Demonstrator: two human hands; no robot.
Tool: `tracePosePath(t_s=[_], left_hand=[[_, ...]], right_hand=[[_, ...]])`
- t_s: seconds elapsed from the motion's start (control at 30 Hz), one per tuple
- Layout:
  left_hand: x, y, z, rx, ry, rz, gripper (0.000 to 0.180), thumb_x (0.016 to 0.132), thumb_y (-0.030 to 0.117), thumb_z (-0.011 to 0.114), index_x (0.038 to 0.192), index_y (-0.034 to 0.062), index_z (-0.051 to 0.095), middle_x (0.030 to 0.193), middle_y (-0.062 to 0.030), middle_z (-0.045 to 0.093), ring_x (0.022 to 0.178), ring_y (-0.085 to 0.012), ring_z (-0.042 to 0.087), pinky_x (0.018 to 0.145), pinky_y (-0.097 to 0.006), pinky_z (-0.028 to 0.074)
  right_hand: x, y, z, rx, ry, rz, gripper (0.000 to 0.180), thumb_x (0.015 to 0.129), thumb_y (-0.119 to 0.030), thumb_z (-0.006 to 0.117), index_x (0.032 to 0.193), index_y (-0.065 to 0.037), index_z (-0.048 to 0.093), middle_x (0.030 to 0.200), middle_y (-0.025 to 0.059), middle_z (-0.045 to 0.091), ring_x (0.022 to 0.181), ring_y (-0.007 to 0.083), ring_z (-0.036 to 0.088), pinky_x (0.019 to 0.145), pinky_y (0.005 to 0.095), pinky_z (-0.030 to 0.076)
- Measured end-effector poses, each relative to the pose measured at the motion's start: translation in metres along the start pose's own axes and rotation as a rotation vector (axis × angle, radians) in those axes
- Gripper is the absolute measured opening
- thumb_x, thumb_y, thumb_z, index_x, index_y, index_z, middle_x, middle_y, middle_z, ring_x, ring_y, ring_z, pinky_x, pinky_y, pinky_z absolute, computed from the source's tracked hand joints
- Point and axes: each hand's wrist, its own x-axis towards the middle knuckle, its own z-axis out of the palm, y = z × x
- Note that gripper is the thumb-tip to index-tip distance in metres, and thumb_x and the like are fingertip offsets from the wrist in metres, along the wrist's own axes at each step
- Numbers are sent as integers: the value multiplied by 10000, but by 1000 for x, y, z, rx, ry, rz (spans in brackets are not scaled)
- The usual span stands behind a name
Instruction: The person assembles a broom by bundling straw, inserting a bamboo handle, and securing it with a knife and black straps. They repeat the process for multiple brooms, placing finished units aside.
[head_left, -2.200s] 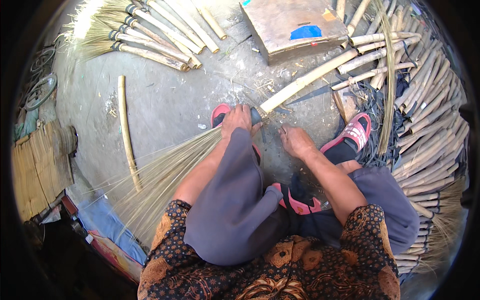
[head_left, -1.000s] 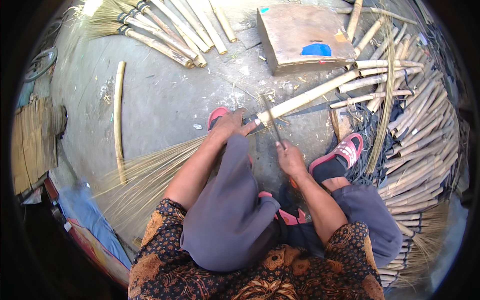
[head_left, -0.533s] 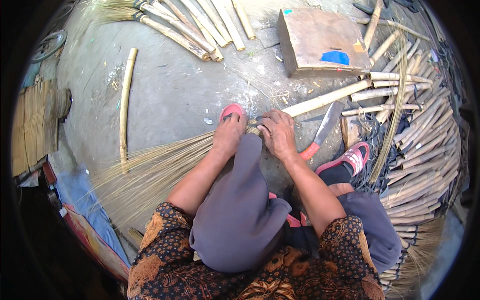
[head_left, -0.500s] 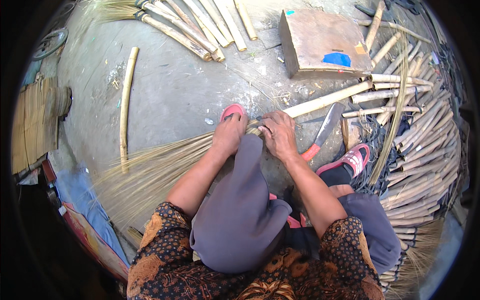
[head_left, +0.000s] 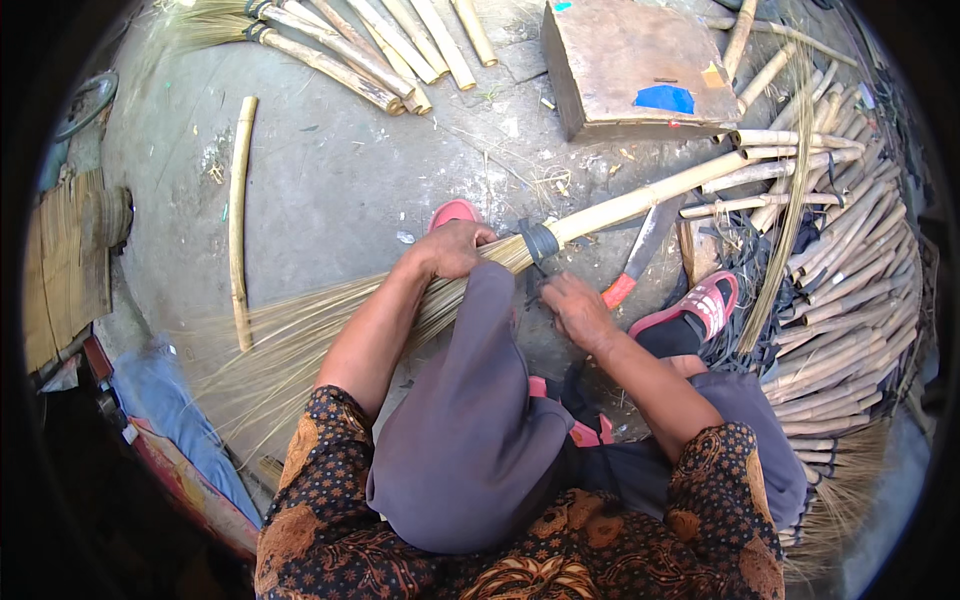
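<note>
A stick broom [head_left: 655,194] lies aslant in front of me, its pale bamboo handle pointing up to the right and its thin bristles fanning down to the left. A dark grey-black rubber-like strip [head_left: 540,241] is wound round the joint of handle and bristles. My left hand [head_left: 456,249] is closed round the bristles just left of that binding. Below and right of the binding, my right hand [head_left: 580,310] is closed, and the strip's loose end runs down to its fingers. My raised knee is under the bristles, partly hiding them.
Right of my right hand lies a machete [head_left: 640,258] with a red handle. A wooden block [head_left: 640,75] stands beyond the broom. Bamboo handles [head_left: 840,310] pile up at right, and finished brooms [head_left: 330,65] lie at the far left. One bamboo stick [head_left: 240,220] lies on the ground.
My right hand has come off the joint and moved down toward me, drawing the strip's end. The wound binding now shows. My left hand has shifted slightly left along the bristles.
</note>
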Motion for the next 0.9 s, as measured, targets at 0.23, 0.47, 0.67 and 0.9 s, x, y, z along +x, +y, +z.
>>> tracePosePath(t_s=[0.23, 0.47, 0.67, 0.9], left_hand=[[6, 5, -5, -134, -55, -92, 483, 790, 301, 902, 1133, 0, 742, 1004, -51, 742, 917, -135, 668, 830, -304, 515], [2, 18, 4, -271, -142, -74, 486, 875, 367, 836, 1195, 12, 744, 983, -32, 742, 909, -114, 669, 836, -290, 518], [-6, 7, -10, -252, -188, -13, 465, 904, 324, 822, 1229, 15, 697, 1094, -31, 721, 1002, -120, 646, 929, -301, 492], [5, 14, 1, 55, 57, 13, 811, 781, 485, 869, 1390, 21, 602, 1206, -189, 709, 1133, -324, 673, 999, -382, 506]], right_hand=[[-1, -18, 21, -12, 19, 50, 172, 850, -76, 597, 1018, -86, 636, 1014, 115, 632, 1035, 316, 609, 895, 452, 520], [-23, -3, 76, 110, -52, 420, 146, 840, -18, 631, 978, -48, 667, 1048, 171, 681, 1036, 381, 633, 922, 469, 521], [-21, 61, 23, -111, 169, 740, 118, 869, -38, 640, 966, -33, 707, 998, 219, 711, 1006, 418, 661, 920, 506, 516], [-26, 55, -33, 631, 33, 965, 162, 1009, -163, 650, 1078, -19, 680, 810, 97, 752, 633, 184, 684, 608, 354, 534]])
